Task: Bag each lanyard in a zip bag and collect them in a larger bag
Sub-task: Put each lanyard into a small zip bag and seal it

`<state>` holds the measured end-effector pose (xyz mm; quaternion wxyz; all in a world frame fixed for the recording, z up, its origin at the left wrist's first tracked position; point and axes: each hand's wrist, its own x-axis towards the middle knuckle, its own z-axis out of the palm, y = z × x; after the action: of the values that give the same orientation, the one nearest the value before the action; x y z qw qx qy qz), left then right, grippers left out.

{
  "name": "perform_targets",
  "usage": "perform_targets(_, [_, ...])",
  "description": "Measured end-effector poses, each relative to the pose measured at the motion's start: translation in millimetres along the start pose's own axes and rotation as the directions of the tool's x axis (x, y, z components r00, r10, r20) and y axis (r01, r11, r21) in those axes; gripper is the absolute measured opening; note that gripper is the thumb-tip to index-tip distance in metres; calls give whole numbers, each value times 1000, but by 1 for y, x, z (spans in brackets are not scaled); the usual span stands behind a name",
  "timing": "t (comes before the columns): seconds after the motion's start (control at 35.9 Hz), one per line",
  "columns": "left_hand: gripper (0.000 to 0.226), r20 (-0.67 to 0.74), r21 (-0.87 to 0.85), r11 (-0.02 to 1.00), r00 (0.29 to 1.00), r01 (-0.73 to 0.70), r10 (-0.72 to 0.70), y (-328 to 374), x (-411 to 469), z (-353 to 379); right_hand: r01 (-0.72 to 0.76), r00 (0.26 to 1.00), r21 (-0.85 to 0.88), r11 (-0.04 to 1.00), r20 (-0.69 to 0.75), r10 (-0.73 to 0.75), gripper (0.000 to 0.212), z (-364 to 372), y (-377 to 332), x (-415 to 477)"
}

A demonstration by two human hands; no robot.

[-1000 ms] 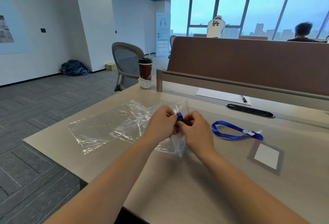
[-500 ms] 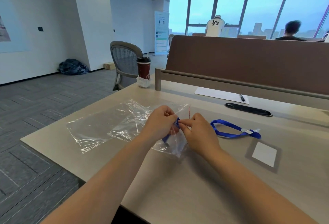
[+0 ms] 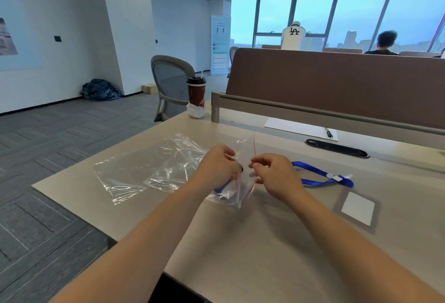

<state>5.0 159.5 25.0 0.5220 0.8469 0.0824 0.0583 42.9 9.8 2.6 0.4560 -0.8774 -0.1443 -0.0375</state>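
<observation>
Grey carpet tiles [image 3: 60,146] cover the floor of an open office with white walls, and a row of tall windows [image 3: 361,13] runs along the far side, where 2 people sit or stand with their backs turned. A brown partition [image 3: 337,81] closes off the far edge of the pale beige desk [image 3: 265,242]. A grey mesh chair [image 3: 171,81] stands beyond the desk's far left corner.

On the desk's left part lies the larger clear bag [image 3: 125,175], flat, with crumpled clear plastic over its right end. Near the partition are a white sheet [image 3: 296,128] with a pen [image 3: 329,133] on it and a black cable slot [image 3: 337,148]. A dark red cup [image 3: 196,92] stands at the far left corner.

Both hands meet over the desk's middle at the small zip bag [image 3: 237,194]. Its long axis runs from its bottom, resting on the desk near the person, up and away to its red-lined mouth. 1 blue lanyard [image 3: 220,188] is bunched inside, low in the bag. The left hand [image 3: 219,167] grips the bag's left side with curled fingers. The right hand [image 3: 274,175] pinches the bag's right edge between thumb and forefinger.

A 2nd blue lanyard [image 3: 317,177] lies just right of the right hand, lengthwise left to right, clip end to the right. Near it lies a white card [image 3: 358,207] on a grey square.
</observation>
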Motion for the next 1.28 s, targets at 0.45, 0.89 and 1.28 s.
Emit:
perform_targets(0.45, [18, 14, 403, 901, 985, -162, 171, 46, 6, -21, -59, 998, -227, 972, -3, 60, 21, -47, -47, 9])
perform_targets(0.89, [48, 239, 530, 786, 946, -317, 221, 61, -19, -19, 340, 919, -662, 667, 85, -384, 4, -61, -42, -10])
perform_targets(1.28, [12, 64, 338, 928, 988, -153, 139, 19, -33, -47, 279, 959, -579, 766, 129, -252, 4, -75, -47, -9])
